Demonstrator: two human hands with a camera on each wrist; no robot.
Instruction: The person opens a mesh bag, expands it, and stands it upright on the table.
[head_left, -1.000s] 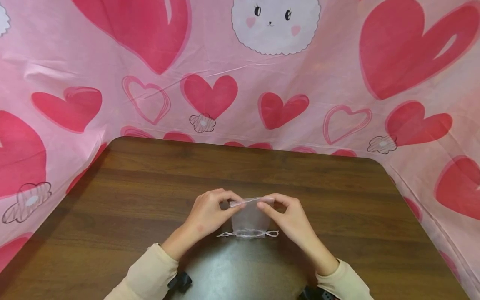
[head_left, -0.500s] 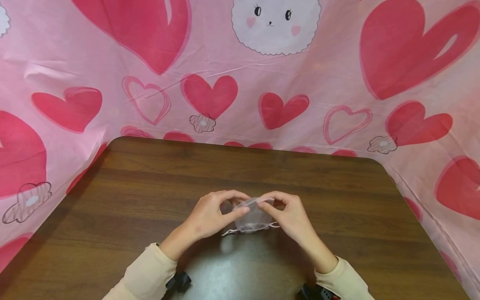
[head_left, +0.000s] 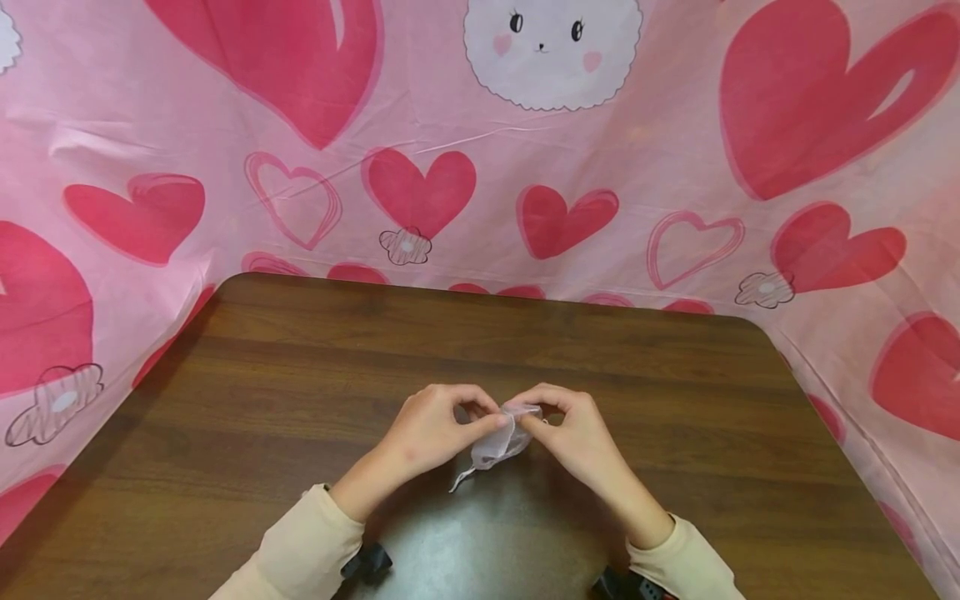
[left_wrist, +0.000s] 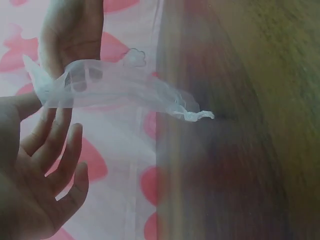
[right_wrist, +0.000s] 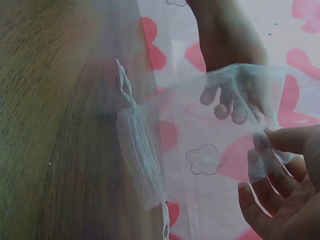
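Note:
A sheer white drawstring pouch (head_left: 495,446) hangs between my two hands above the table. In the head view my left hand (head_left: 438,429) pinches its upper edge between thumb and forefinger. My right hand (head_left: 573,429) pinches the same edge close by, so the thumbs nearly meet. Through the mesh in the right wrist view, the left hand's fingers (right_wrist: 227,102) show behind the pouch (right_wrist: 200,135). The gathered drawstring end (right_wrist: 142,155) points down toward the table, a cord loop at each side. In the left wrist view the pouch (left_wrist: 120,87) appears folded and narrow.
The dark wood table (head_left: 360,350) spreads around the hands, with rounded far corners. Pink cloth (head_left: 495,200) printed with hearts hangs behind it and along both sides. Black wrist devices (head_left: 367,562) sit by the cuffs.
The hands have come closer together along the pouch's edge. The pouch has gone from spread flat to folded and slanted, its drawstring end now toward the lower left.

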